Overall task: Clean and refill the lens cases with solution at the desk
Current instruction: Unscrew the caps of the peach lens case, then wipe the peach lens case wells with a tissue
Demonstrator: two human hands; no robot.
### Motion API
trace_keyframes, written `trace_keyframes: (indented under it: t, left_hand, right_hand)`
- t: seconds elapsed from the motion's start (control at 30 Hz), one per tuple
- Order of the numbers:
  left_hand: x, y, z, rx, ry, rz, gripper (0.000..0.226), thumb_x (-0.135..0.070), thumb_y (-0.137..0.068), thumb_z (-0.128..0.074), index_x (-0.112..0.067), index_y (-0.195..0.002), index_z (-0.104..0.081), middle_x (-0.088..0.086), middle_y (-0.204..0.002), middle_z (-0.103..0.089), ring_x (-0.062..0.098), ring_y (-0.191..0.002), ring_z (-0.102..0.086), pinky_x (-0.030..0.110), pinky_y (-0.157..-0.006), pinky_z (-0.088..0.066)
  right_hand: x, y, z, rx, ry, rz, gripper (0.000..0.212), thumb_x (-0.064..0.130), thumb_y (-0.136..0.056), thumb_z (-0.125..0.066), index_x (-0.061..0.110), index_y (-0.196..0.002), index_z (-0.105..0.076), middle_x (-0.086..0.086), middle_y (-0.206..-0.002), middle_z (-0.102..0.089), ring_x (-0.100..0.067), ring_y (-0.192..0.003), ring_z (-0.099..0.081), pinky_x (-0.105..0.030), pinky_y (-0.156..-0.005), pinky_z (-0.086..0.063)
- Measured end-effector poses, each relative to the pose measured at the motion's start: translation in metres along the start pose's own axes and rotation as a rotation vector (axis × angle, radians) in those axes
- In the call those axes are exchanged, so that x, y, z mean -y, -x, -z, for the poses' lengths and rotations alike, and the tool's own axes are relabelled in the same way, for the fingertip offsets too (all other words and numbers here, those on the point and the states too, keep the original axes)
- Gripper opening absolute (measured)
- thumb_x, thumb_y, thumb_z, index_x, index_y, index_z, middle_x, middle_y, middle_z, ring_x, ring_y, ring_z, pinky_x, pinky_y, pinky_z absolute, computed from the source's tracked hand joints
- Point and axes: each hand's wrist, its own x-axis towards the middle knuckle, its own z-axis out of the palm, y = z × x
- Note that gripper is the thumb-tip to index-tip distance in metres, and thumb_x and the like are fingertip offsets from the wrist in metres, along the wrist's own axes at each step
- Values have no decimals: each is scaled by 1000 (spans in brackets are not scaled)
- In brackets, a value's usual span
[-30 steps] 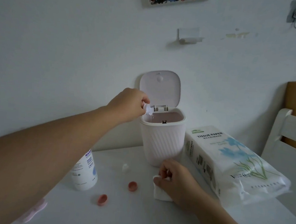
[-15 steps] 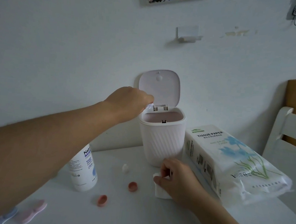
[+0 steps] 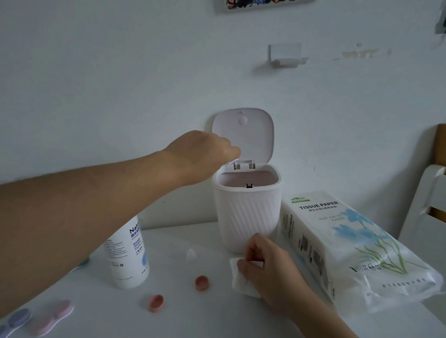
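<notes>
My left hand hovers over the left rim of a small white bin whose lid stands open. Its back faces me and its fingers curl downward; the clear lens case it holds is hidden behind the hand. My right hand pinches a folded white tissue flat on the desk in front of the bin. A white solution bottle stands at the left. Two red caps and a small clear cap lie loose. A pink lens case and a purple one lie at the front left.
A large tissue paper pack lies to the right of the bin. A white chair back stands at the right edge. The wall is right behind the bin.
My left hand has turned further over above the bin rim, so the clear lens case seen in its fingers earlier is now hidden. My right hand stays on the tissue.
</notes>
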Motion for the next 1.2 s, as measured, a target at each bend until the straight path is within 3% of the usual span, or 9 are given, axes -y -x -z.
trace_keyframes:
  t: [0.13, 0.37, 0.47, 0.57, 0.63, 0.8, 0.93, 1.1, 1.2]
  left_hand:
    - [2, 3, 1, 1, 9, -9, 11, -9, -101, -48, -18, -102, -53, 3, -91, -58, 32, -83, -61, 34, -60, -34]
    - [2, 8, -3, -6, 55, 4, 13, -6, -98, -48, -17, -103, -54, 3, -91, -59, 32, -82, -60, 34, -60, -36]
    - [0, 8, -3, 0, 85, 8, 11, -7, -98, -49, -16, -102, -54, 4, -90, -59, 33, -81, -60, 35, -60, -39]
    - [-1, 7, -2, -11, 108, 7, 10, -9, -99, -47, -15, -101, -55, 4, -89, -60, 34, -80, -60, 36, -60, -37]
    - [-2, 7, -1, -17, 122, 13, 11, -10, -99, -47, -15, -101, -56, 5, -90, -60, 34, -80, -60, 35, -60, -36]
    - [-5, 8, -1, -20, 177, 48, 11, -8, -97, -48, -15, -97, -57, 3, -84, -57, 33, -77, -58, 33, -60, -33]
    - [-6, 11, -3, -50, 313, 101, 9, -13, -97, -48, -16, -90, -53, 3, -85, -61, 33, -77, -57, 37, -60, -37]
    - [-7, 16, -6, -127, 477, 191, 5, -19, -95, -55, -19, -94, -60, 0, -89, -68, 27, -73, -55, 36, -61, -41]
    - [-7, 20, -6, -198, 619, 284, 2, -23, -94, -62, -22, -92, -64, -6, -85, -69, 13, -61, -51, 33, -60, -43]
  right_hand:
    - [2, 1, -1, 23, -93, 33, 33, 15, -91, -61, 46, -80, -64, 25, -75, -66, 7, -65, -58, -9, -57, -44]
    - [1, -1, -5, 53, -140, 3, 40, 2, -90, -57, 36, -75, -71, 13, -79, -70, 11, -64, -61, -8, -60, -44]
    - [4, -1, -3, 54, -184, 8, 28, 9, -87, -65, 35, -78, -69, 10, -82, -71, 7, -70, -63, -17, -71, -49]
    - [3, 1, -1, 99, -59, 60, 27, 31, -74, -81, 43, -87, -61, 16, -109, -63, 10, -97, -57, 0, -79, -38]
    - [1, 1, -2, 154, 0, 98, 40, 26, -69, -80, 45, -95, -56, 18, -116, -55, 15, -102, -52, 3, -79, -35]
    - [0, -1, -5, 120, 16, 170, 46, 0, -73, -59, 40, -96, -58, 17, -105, -51, 19, -93, -51, 1, -76, -36]
    - [2, -1, -2, 20, 7, 187, 35, 10, -84, -62, 44, -85, -58, 18, -98, -54, 9, -93, -55, -2, -72, -39]
    - [10, 3, 2, 16, -23, 148, 48, 0, -75, -58, 46, -86, -56, 13, -95, -50, 5, -89, -52, -6, -67, -42]
    - [15, 6, 5, 42, -77, 136, 55, -5, -74, -57, 47, -94, -55, 12, -100, -52, 7, -90, -52, -4, -65, -41]
